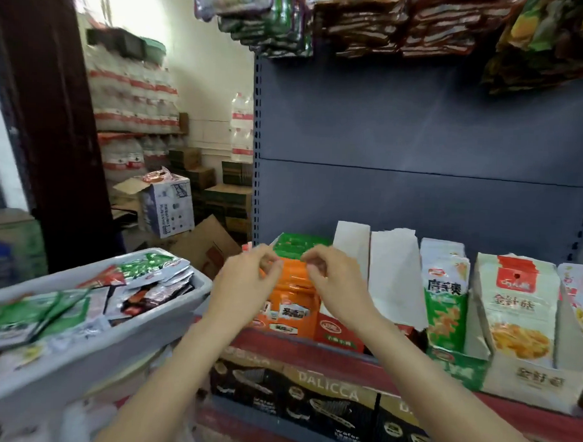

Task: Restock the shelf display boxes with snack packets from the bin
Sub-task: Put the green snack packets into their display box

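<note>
Single head-worn view looks forward and down, close over the shelf (394, 363) front.

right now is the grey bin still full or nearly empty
Full: the grey bin is heaped to its rim with green, red and silver snack packets, some poking above the edge.

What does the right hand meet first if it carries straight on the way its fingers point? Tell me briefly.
The right hand points its fingers up and leftward, over the orange packets. Going on, it would probably meet the left hand first; depth is unclear, so it might instead reach the green packets behind.
</note>
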